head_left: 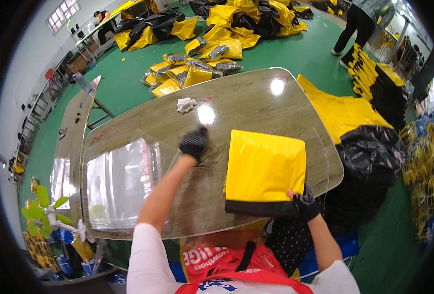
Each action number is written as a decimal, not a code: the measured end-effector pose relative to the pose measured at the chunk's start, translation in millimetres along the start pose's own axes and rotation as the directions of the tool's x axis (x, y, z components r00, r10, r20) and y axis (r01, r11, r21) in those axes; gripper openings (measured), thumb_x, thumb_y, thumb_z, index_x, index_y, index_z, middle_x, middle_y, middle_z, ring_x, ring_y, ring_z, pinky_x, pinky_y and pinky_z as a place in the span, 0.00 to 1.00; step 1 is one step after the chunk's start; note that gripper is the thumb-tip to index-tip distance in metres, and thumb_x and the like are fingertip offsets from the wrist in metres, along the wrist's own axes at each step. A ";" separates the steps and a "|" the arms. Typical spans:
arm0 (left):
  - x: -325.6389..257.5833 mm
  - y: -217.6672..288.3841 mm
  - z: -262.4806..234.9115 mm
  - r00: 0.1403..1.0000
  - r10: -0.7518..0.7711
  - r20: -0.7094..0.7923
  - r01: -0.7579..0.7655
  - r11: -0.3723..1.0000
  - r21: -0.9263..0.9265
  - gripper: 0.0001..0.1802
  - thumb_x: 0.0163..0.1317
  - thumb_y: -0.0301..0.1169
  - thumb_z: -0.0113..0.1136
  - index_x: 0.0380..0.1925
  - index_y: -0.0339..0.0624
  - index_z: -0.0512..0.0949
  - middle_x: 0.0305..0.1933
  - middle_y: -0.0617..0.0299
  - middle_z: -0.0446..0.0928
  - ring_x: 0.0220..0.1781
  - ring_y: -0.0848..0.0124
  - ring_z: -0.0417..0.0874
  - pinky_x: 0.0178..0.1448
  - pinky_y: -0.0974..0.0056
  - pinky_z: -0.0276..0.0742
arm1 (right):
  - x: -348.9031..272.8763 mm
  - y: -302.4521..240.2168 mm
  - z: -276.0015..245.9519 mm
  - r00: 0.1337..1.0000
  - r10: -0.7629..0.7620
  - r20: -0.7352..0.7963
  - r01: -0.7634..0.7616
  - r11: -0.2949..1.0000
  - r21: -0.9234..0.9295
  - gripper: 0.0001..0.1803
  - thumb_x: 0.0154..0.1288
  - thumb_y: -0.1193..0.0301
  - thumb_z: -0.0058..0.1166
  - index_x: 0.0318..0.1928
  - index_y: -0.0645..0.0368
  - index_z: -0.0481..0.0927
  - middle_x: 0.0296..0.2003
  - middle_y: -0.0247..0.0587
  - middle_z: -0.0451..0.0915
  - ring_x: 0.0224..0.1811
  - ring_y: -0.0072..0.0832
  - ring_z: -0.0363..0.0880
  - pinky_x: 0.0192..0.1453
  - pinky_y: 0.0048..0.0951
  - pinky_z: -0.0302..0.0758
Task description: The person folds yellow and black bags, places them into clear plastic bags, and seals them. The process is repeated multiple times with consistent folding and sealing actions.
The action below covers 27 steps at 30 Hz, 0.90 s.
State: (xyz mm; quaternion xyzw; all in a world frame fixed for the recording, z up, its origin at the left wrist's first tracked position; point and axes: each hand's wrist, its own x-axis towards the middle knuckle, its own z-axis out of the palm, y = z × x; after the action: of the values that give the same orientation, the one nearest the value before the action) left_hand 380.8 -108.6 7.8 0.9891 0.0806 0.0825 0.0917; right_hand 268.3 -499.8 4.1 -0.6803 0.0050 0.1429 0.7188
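Right hand's fingers are grasping the folded yellow sheet by its lower right corner, at the bench's near right. Left hand is curling; cannot tell if holding anything. Keeping folds flat is helping.

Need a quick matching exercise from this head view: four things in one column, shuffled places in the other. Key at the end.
Things
1. folded yellow-and-black bundle
2. crumpled white cloth
3. clear plastic sheets
4. green-bladed fan

Places
A. on the left part of the table
B. held at its edge by the right hand
C. off the table, lower left of the picture
D. near the table's far edge

Pairs: 1-B, 2-D, 3-A, 4-C
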 end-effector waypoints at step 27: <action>-245.9 -60.0 -76.3 0.986 0.055 -0.160 -0.132 0.839 -0.528 0.17 0.68 0.38 0.43 0.47 0.42 0.76 0.52 0.51 0.76 0.59 0.55 0.72 0.68 0.55 0.59 | -72.5 -58.9 39.7 0.918 0.263 0.295 -0.261 0.964 -0.046 0.26 0.54 0.74 0.58 0.55 0.67 0.71 0.47 0.42 0.77 0.49 0.29 0.75 0.55 0.28 0.69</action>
State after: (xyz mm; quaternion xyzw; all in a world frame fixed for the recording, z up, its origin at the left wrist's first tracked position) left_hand 119.2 -80.4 33.6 0.9187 0.0122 0.1744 0.3543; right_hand 203.8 -477.2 79.2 -0.6462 -0.0131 0.3392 0.6836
